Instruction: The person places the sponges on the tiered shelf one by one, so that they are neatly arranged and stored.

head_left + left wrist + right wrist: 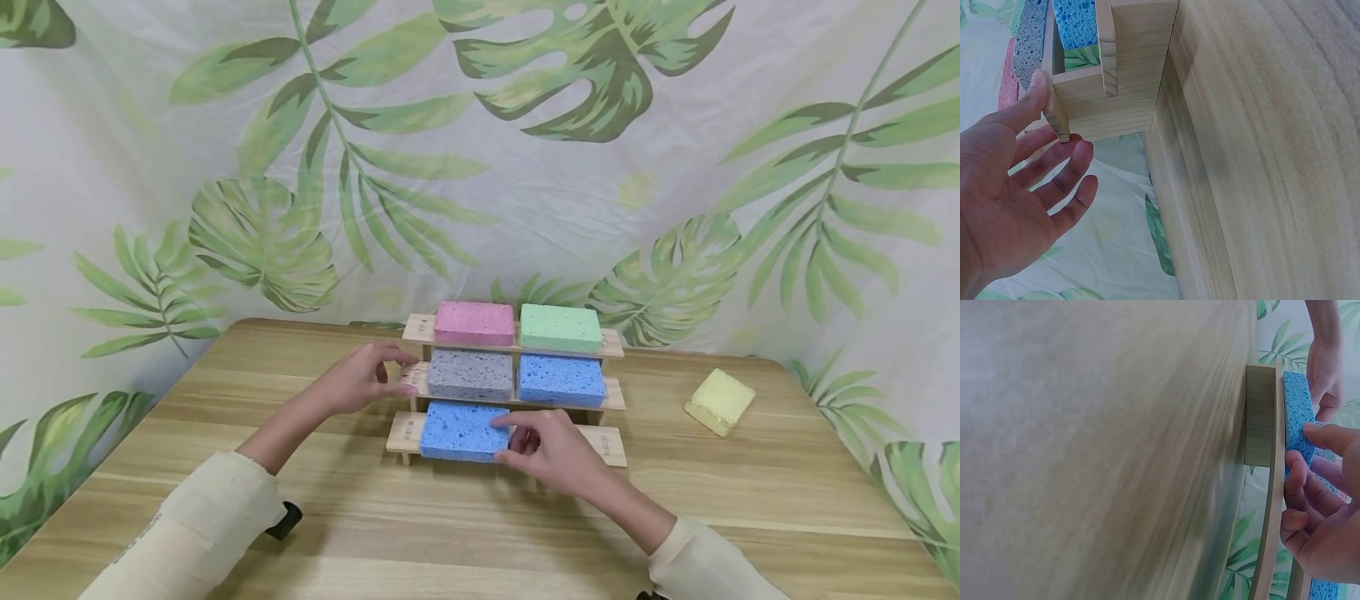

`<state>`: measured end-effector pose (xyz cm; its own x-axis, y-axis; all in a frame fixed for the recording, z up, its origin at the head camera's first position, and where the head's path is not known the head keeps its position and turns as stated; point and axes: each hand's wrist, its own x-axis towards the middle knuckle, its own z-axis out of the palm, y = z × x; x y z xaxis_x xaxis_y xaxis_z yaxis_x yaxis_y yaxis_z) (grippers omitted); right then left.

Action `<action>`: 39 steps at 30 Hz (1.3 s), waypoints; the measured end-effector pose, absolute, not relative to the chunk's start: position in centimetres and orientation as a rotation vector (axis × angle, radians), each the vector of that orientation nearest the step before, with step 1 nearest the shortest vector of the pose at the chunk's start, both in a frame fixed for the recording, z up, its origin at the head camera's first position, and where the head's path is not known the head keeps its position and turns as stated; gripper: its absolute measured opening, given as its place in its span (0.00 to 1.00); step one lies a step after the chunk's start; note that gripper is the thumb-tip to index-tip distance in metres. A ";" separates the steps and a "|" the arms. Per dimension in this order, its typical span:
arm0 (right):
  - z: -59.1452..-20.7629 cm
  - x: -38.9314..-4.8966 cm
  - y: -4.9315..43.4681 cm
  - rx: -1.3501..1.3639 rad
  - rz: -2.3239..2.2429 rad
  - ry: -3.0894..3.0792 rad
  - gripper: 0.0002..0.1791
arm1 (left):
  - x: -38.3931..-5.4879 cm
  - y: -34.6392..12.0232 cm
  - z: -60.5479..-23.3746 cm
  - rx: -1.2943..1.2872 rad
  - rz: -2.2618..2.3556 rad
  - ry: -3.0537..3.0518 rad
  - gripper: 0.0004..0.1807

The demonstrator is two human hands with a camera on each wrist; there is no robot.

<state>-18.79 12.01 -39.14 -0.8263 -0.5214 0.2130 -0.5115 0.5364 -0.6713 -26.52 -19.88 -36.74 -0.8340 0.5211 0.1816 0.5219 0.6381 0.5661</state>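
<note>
A three-step wooden rack (405,429) stands on the table and carries sponges. My left hand (365,379) pinches the left end of its middle step, thumb above and fingers below in the left wrist view. On the bottom step lies a blue sponge (461,431), left of centre. My right hand (558,450) grips this sponge by its right end, with the thumb on the front edge; in the right wrist view the fingers (1310,487) curl at its near end. A grey sponge (470,373) and another blue sponge (561,379) sit side by side on the middle step.
The top step bears a pink sponge (474,323) and a green sponge (561,327). To the right of the rack, a yellow sponge (720,402) lies on the wooden table (750,517). Behind the table hangs a leaf-patterned cloth (540,217).
</note>
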 end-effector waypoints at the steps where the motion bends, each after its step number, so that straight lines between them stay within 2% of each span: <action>1: -39.1 -18.8 12.0 -0.922 -1.188 2.746 0.21 | -26.5 -19.9 -36.7 -0.905 -0.983 -2.841 0.25; 27: -39.2 -19.4 11.6 -0.851 -1.179 2.735 0.21 | -26.6 -19.6 -36.6 -0.894 -0.945 -2.865 0.25; 39: -39.2 -18.8 12.1 -0.905 -1.198 2.755 0.22 | -26.7 -19.8 -36.8 -0.893 -0.958 -2.864 0.25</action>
<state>-18.80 12.05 -39.16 -0.8335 -0.5082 0.2170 -0.5053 0.5421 -0.6714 -26.66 -19.77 -36.75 -0.8392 0.5181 0.1654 0.5134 0.6543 0.5553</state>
